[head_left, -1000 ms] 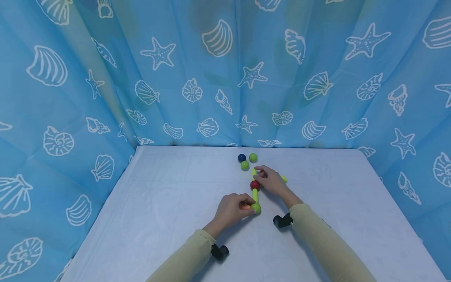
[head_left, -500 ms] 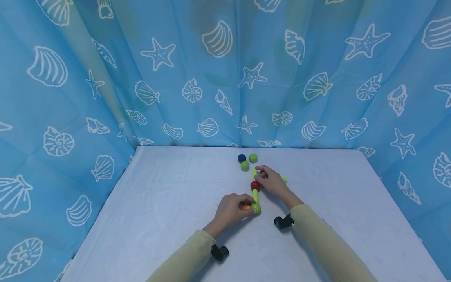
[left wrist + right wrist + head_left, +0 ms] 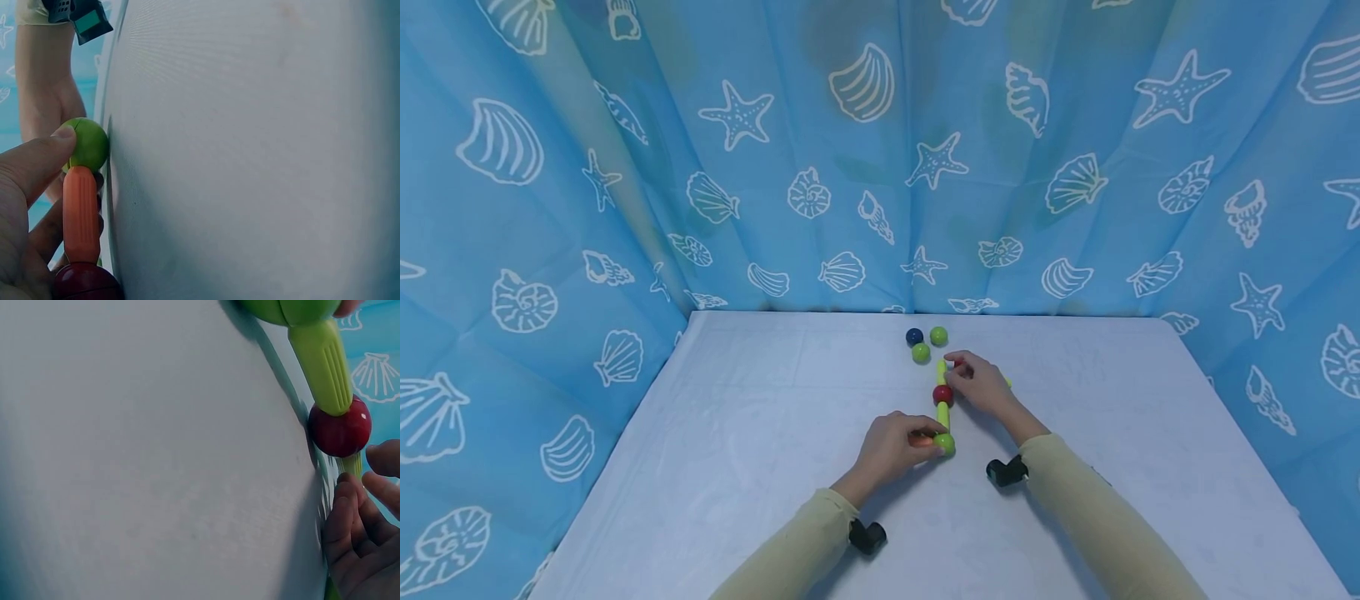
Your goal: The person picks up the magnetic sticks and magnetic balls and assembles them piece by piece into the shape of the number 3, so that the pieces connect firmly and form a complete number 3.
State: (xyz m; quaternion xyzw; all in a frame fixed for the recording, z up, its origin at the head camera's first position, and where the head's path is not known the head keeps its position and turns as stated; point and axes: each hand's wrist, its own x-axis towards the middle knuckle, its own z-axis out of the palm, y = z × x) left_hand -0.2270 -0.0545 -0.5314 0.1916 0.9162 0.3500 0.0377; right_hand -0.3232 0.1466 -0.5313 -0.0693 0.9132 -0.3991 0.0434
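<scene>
My left hand (image 3: 891, 446) pinches a green ball (image 3: 945, 444) at the near end of a toy stick-and-ball chain. In the left wrist view, an orange stick (image 3: 81, 212) joins this ball to a dark red ball (image 3: 86, 284) beside the palm. A yellow-green stick (image 3: 943, 417) runs from the green ball to a red ball (image 3: 942, 395). Beyond it extends another yellow-green stick (image 3: 942, 368). My right hand (image 3: 981, 385) is beside that far stick, thumb and forefinger apart; any contact by the other fingers is unclear. Something red (image 3: 958, 364) shows partly behind these fingers.
A dark blue ball (image 3: 914, 337) and two green balls, one nearer (image 3: 921, 353) and one farther (image 3: 938, 336), lie beyond the chain. A yellow-green tip (image 3: 1008, 382) peeks out right of my right hand. Blue shell-print curtains surround the white-covered table (image 3: 760, 400).
My right hand has drawn slightly to the right, its thumb coming away from the far stick and red ball. Less of the yellow-green tip behind it shows. My left hand stays in place.
</scene>
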